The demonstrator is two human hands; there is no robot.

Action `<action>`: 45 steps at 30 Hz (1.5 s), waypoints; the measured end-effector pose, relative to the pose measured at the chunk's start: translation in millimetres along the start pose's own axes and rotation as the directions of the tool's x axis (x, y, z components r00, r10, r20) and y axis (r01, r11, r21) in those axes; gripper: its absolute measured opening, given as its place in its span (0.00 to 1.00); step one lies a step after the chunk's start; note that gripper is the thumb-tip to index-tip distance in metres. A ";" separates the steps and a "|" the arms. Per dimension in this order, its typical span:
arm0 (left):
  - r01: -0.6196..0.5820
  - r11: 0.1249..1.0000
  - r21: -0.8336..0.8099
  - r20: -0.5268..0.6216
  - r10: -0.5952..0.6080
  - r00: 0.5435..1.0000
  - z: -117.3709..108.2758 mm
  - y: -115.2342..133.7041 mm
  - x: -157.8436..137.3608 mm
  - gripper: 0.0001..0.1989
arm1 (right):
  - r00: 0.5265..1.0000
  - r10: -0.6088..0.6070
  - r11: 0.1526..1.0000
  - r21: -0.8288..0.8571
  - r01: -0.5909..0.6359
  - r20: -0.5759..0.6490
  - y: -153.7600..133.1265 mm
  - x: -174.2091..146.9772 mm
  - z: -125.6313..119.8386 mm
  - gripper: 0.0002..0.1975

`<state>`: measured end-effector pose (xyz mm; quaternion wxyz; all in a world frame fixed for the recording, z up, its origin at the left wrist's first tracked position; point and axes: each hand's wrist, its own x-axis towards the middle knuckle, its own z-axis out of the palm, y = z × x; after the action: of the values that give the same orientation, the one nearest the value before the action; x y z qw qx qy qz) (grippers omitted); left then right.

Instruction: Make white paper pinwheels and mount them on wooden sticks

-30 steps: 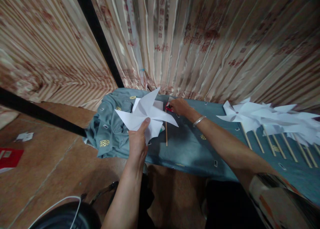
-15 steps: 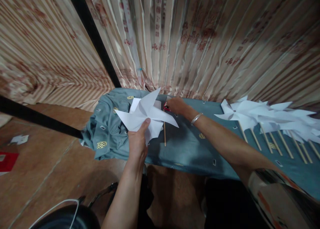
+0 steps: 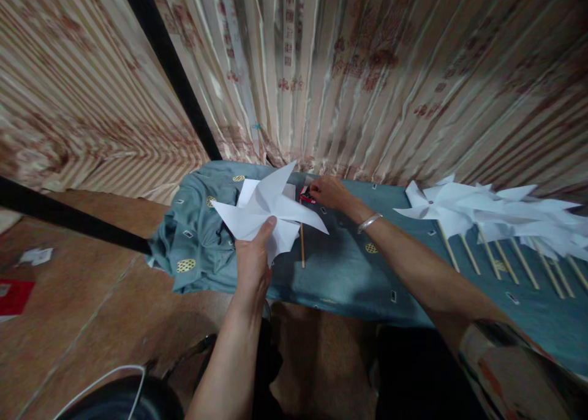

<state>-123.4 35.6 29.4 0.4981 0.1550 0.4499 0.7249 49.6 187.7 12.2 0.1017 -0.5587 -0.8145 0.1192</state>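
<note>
My left hand [image 3: 254, 248] is closed on a white paper pinwheel [image 3: 271, 199], its thumb pressed near the centre where the blades meet. My right hand [image 3: 328, 190], with a silver bracelet at the wrist, is at a small red box [image 3: 306, 193] with dark contents. Its fingertips are drawn together; whatever is between them is too small to make out. A thin wooden stick [image 3: 302, 248] lies on the cloth, its upper part hidden by a pinwheel blade. Behind the pinwheel, white paper [image 3: 248, 190] rests on the cloth.
Several finished pinwheels [image 3: 459, 206] on wooden sticks lie overlapping on the right of the blue-grey cloth [image 3: 349, 279]. The cloth is bunched at the left end. A patterned curtain [image 3: 312, 89] hangs behind, beside a dark pole [image 3: 179, 83]. A red item [image 3: 16, 296] lies on the floor.
My right hand has drawn back slightly to the right from the red box, uncovering more of it. My left hand and the pinwheel have stayed in place.
</note>
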 end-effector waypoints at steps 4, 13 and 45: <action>-0.007 1.000 0.013 0.003 0.007 1.000 0.5 -1.0 -0.8 0.27 | 0.992 0.071 0.958 0.285 -0.039 -0.104 14.1 -10.5 1.5 0.10; 0.016 0.995 0.100 0.037 -0.019 0.999 13.0 -18.5 -11.1 0.25 | 0.961 0.189 0.773 0.634 -0.020 -0.200 39.9 -155.3 18.6 0.15; 0.023 0.964 0.264 0.231 -0.086 0.969 47.9 -82.3 -40.4 0.16 | 0.946 0.039 0.995 0.100 -0.007 -0.322 45.5 -223.4 39.6 0.13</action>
<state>-24.9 32.7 -1.7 0.5442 0.2929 0.4814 0.6215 157.4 -8.4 -46.7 0.2598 -0.5745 -0.7733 0.0667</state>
